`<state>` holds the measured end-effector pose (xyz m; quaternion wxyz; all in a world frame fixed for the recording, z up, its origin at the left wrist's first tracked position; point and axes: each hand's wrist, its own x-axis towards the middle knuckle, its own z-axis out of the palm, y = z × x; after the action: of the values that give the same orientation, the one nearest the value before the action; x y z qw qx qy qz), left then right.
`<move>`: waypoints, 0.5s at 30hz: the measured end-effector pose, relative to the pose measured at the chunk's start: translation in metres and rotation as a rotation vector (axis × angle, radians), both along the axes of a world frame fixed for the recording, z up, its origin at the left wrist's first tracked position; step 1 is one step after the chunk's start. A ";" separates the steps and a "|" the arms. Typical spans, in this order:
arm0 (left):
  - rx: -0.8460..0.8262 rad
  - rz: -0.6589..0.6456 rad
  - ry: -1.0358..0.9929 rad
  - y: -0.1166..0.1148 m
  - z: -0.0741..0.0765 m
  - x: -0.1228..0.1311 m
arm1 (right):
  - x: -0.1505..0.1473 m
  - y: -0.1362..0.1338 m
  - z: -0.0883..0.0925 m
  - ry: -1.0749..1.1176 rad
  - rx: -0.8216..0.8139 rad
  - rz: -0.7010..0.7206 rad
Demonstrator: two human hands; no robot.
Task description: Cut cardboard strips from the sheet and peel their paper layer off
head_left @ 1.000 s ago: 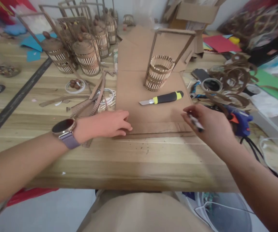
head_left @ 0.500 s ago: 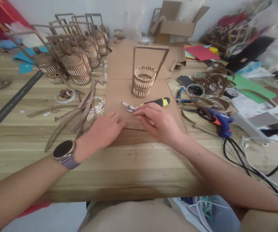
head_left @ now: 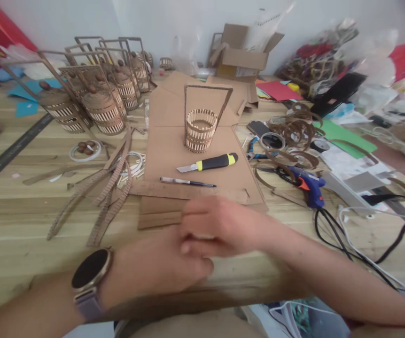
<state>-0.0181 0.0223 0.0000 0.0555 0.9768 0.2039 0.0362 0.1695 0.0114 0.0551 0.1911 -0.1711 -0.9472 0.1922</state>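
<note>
The right hand (head_left: 220, 225) lies curled over the left hand (head_left: 160, 263) (whether either holds anything, I cannot tell), so keep both well clear of the bare-bladed knife (head_left: 213, 162) just beyond the pen (head_left: 188, 182) on the cardboard (head_left: 165, 145).

The bare left forearm (head_left: 43, 303) comes in from the lower left and the bare right forearm (head_left: 311, 263) from the lower right, so that they converge in front of the body. The right hand's grip (head_left: 220, 227) overlaps the left hand's grip (head_left: 170, 263), its fingers bent inward, a gap showing above the thumb. The left lies lower, back uppermost, blurred, its fingers partly hidden; contact is unclear.
</note>
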 end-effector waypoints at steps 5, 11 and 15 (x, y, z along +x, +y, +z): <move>0.080 0.002 -0.010 0.005 0.010 -0.004 | 0.067 0.062 -0.027 -0.248 0.158 -0.614; 0.238 0.075 0.044 0.013 0.006 -0.002 | 0.093 0.098 -0.059 -0.461 0.246 -0.631; 0.345 0.159 0.022 0.024 -0.010 -0.003 | 0.099 0.079 -0.056 -0.432 0.318 -0.684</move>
<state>-0.0209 0.0463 -0.0102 -0.1181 0.9529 0.2719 0.0643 0.2680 0.0906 -0.0007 0.0650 -0.4797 -0.8722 -0.0706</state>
